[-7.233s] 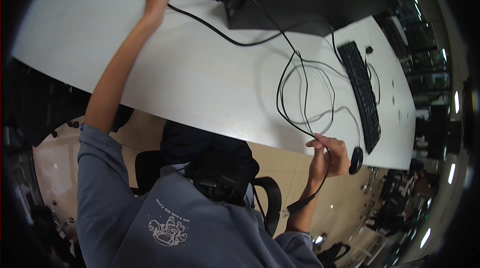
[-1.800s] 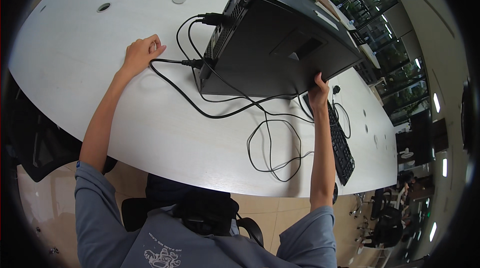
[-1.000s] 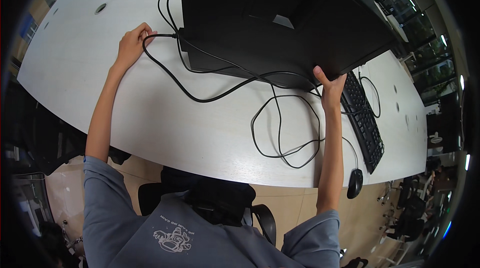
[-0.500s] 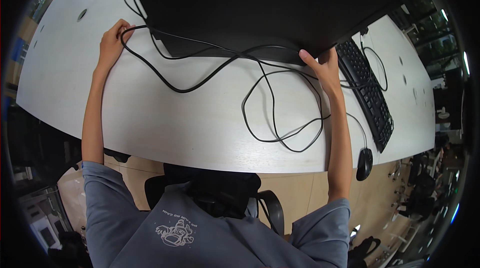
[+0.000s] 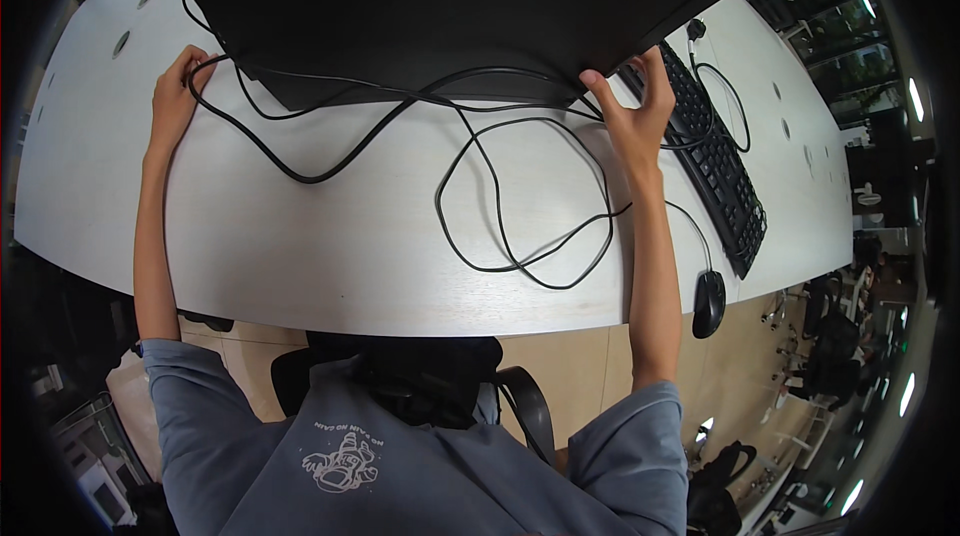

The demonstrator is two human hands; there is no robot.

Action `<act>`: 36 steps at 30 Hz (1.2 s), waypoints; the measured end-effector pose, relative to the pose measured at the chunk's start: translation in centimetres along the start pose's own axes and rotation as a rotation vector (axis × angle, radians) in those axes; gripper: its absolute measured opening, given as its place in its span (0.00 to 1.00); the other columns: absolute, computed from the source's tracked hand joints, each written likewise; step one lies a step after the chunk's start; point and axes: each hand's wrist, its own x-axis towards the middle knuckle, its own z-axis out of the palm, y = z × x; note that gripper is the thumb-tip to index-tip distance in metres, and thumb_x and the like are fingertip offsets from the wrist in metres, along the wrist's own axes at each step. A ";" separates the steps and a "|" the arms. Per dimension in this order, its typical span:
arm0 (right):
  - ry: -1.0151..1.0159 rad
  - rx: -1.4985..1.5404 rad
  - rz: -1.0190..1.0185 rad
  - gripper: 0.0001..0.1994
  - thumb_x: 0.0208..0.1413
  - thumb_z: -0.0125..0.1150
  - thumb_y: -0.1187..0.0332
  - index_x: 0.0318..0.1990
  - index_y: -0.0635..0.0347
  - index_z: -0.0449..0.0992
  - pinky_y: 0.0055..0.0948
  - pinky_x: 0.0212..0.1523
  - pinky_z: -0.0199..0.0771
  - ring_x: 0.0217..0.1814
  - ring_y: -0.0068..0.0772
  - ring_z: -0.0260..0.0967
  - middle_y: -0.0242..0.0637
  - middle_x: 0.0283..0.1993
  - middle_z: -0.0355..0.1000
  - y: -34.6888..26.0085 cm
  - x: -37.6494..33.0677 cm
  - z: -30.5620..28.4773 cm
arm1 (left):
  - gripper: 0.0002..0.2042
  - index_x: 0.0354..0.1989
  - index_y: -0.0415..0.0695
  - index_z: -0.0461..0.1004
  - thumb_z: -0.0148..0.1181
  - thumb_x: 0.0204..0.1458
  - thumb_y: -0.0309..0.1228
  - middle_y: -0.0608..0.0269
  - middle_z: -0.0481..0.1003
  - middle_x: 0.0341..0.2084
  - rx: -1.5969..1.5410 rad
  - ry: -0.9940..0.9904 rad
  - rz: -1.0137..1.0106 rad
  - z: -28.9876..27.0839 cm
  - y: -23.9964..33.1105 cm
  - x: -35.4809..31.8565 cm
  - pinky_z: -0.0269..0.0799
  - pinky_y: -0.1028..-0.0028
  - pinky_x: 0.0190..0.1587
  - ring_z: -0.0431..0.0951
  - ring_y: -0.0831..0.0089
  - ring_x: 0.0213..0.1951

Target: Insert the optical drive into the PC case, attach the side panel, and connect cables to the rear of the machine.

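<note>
A large black computer case (image 5: 420, 21) fills the far middle of the white desk (image 5: 330, 256). At its near right corner is my right hand (image 5: 637, 121), thumb against the near face and fingers bent round the right side. My left hand (image 5: 177, 101) rests on the desk left of the case. Its curled fingers close on a bend of the thick black cable (image 5: 310, 179), and the palm is hidden. This cable sags across the desk in front of the case. A thinner black cord (image 5: 440, 201) lies in loose loops left of my right forearm.
A black keyboard (image 5: 715, 171) lies slanted right of my right hand, with a plug (image 5: 696, 29) on a cord beyond it. A black mouse (image 5: 709, 304) is by the desk's near right edge. An office chair (image 5: 525, 406) is below the desk's near edge.
The whole view has shifted, and the desk things now sit further left. The fingers of my right hand stand wider apart from its thumb at the case corner. My left hand stays by the cable bend.
</note>
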 end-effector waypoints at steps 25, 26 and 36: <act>-0.181 0.291 0.290 0.18 0.55 0.69 0.66 0.51 0.63 0.78 0.27 0.53 0.67 0.55 0.28 0.68 0.33 0.51 0.72 1.2 -0.2 -0.7 | 0.07 0.35 0.42 0.70 0.59 0.59 0.32 0.70 0.63 0.18 -0.046 0.009 0.018 0.1 -0.5 0.0 0.58 0.77 0.31 0.61 0.80 0.25; -0.162 0.293 0.278 0.15 0.55 0.69 0.67 0.47 0.65 0.78 0.26 0.52 0.67 0.52 0.27 0.67 0.32 0.48 0.72 1.1 -0.3 -0.5 | 0.07 0.35 0.42 0.70 0.59 0.58 0.32 0.70 0.63 0.18 -0.033 0.009 0.019 0.1 -0.7 0.0 0.58 0.77 0.31 0.61 0.80 0.25; -0.118 -0.011 0.005 0.17 0.61 0.62 0.62 0.31 0.70 0.69 0.26 0.40 0.63 0.37 0.27 0.61 0.34 0.36 0.63 1.2 -0.5 -0.1 | 0.07 0.35 0.41 0.70 0.59 0.59 0.32 0.69 0.63 0.18 -0.021 0.015 0.023 0.1 -0.6 0.0 0.57 0.76 0.30 0.60 0.79 0.24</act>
